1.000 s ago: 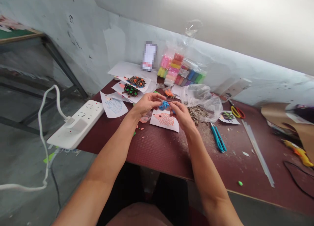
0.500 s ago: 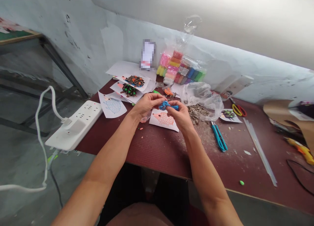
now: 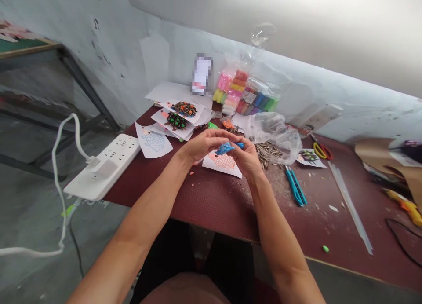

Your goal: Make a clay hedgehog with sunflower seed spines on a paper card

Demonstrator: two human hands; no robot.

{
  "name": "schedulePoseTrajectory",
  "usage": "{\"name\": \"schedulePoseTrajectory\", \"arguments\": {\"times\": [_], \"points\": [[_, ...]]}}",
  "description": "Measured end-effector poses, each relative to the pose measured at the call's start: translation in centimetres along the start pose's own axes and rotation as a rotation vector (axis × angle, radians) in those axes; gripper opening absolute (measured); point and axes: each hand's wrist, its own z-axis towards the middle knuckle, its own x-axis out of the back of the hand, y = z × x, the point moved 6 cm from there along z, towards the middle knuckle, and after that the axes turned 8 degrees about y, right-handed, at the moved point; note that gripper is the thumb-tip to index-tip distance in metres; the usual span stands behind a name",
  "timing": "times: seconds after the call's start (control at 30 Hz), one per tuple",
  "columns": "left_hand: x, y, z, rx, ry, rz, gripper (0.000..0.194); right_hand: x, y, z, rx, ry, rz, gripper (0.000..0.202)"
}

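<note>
Blue clay (image 3: 224, 148) with an uneven, crumpled surface is held between both hands near the middle of the view. My left hand (image 3: 205, 144) has its fingers bent over the clay from the left. From the right, my right hand (image 3: 245, 155) grips it, and a blue end pokes out above the fingers. Below them lies a white card with an orange hedgehog drawing (image 3: 223, 162), partly covered by the hands. A pile of striped seeds (image 3: 267, 152) is just right of my right hand.
A white power strip (image 3: 103, 167) sits at the table's left edge. Colored clay packs (image 3: 244, 93) and a phone (image 3: 201, 74) stand at the back. Rightward are a teal cutter (image 3: 296, 186), scissors (image 3: 321, 150), clear sticks (image 3: 351, 207) and a yellow glue gun (image 3: 404, 205).
My left fingers have moved further over the top of the blue clay. The clay looks more spread out and sits slightly lower. The whole view has shifted a little.
</note>
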Motion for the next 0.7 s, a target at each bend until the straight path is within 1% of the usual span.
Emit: {"name": "schedulePoseTrajectory", "arguments": {"times": [0.07, 0.13, 0.2, 0.27, 0.37, 0.43, 0.57, 0.7], "points": [[-0.2, 0.0, 0.0, -0.026, -0.012, 0.051, 0.024, 0.0, 0.1, 0.0, 0.030, 0.017, -0.028, 0.038], [0.0, 0.1, -0.1, -0.034, -0.005, 0.079, 0.031, -0.1, 0.0, -0.1, 0.063, 0.041, -0.059, 0.034], [0.4, 0.1, -0.1, -0.030, 0.024, 0.098, 0.040, -0.1, -0.3, -0.2, 0.096, 0.067, -0.111, 0.027], [0.9, 0.4, 0.0, -0.058, 0.077, 0.138, 0.044, -0.1, -0.7, -0.2, 0.122, 0.088, -0.136, 0.022], [1.5, 0.9, 0.2, -0.148, 0.142, 0.227, 0.038, 0.1, -1.2, -0.3, 0.121, 0.082, -0.088, 0.027], [1.5, 0.9, 0.3, -0.177, 0.136, 0.283, 0.036, 0.1, -1.4, -0.4, 0.110, 0.067, -0.120, 0.034], [1.2, 0.3, 0.6, -0.170, 0.107, 0.385, 0.034, 0.0, -1.5, -0.6, 0.140, 0.083, -0.317, 0.039], [1.2, 0.3, 0.5, -0.142, 0.138, 0.435, 0.035, 0.1, -1.5, -0.7, 0.166, 0.128, -0.326, 0.030]]}}
